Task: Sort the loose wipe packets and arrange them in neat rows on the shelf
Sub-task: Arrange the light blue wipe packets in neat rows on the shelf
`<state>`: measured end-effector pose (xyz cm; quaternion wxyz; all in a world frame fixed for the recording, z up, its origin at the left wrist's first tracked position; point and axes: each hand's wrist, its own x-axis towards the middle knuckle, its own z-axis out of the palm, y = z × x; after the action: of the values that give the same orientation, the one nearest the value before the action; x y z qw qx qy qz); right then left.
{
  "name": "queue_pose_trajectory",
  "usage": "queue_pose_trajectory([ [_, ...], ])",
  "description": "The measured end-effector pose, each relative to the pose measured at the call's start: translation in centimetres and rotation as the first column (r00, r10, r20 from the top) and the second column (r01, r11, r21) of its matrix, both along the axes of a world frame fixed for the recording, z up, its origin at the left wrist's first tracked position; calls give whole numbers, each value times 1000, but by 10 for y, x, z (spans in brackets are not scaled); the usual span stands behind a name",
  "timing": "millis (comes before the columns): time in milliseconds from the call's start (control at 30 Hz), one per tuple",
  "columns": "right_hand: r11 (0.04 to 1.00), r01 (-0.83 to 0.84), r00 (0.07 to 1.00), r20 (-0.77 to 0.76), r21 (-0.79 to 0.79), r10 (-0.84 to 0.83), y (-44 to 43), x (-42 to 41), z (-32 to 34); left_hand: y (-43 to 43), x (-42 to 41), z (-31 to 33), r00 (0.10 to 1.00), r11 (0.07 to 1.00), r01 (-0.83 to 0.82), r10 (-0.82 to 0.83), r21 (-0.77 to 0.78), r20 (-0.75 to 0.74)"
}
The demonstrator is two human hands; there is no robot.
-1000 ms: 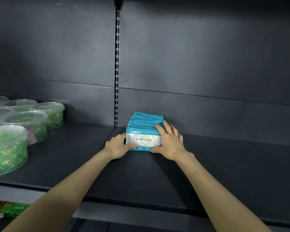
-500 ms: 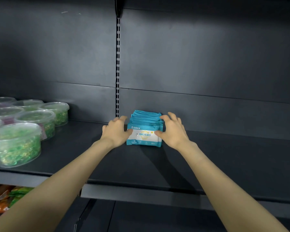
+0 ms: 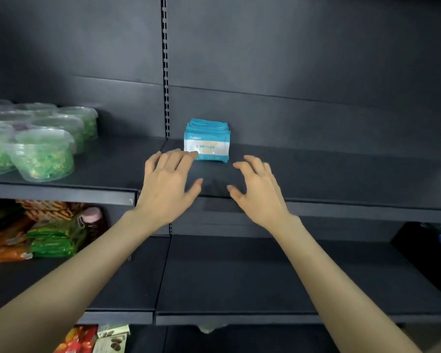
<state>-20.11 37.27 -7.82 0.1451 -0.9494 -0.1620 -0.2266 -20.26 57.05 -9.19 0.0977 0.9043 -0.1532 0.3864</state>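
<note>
A row of blue-and-white wipe packets (image 3: 207, 143) stands upright on the dark shelf (image 3: 316, 174), one behind another, near the slotted upright post. My left hand (image 3: 169, 184) hovers in front of the row with fingers spread and relaxed, its fingertips overlapping the front packet's lower left corner in the view. To the right, my right hand (image 3: 259, 192) is also spread and empty, a little in front of the packets and apart from them.
Clear plastic tubs of green contents (image 3: 42, 151) crowd the shelf's left part. Below on the left lie green and orange snack bags (image 3: 49, 240) and a pink-capped bottle (image 3: 92, 220). A lower dark shelf (image 3: 227, 276) runs under my arms.
Both hands have let go of the sides of the packet row and drawn back toward me. The camera has pulled back, showing the lower shelves.
</note>
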Motion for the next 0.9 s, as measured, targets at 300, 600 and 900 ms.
queue_pose_trajectory([
  [300, 996, -55, 980, -185, 71, 67, -32, -86, -118, -25, -91, -134, 980, 999, -14, 23, 45, -199],
  [600, 998, -42, 816, -574, 53, 64, -42, -146, -298, -43, -172, -309, 808, 989, -140, 136, 37, -573],
  [900, 999, 31, 524, -852, 39, 17, -29, -181, -484, -41, -230, -482, 352, 886, -450, 60, -113, -934],
])
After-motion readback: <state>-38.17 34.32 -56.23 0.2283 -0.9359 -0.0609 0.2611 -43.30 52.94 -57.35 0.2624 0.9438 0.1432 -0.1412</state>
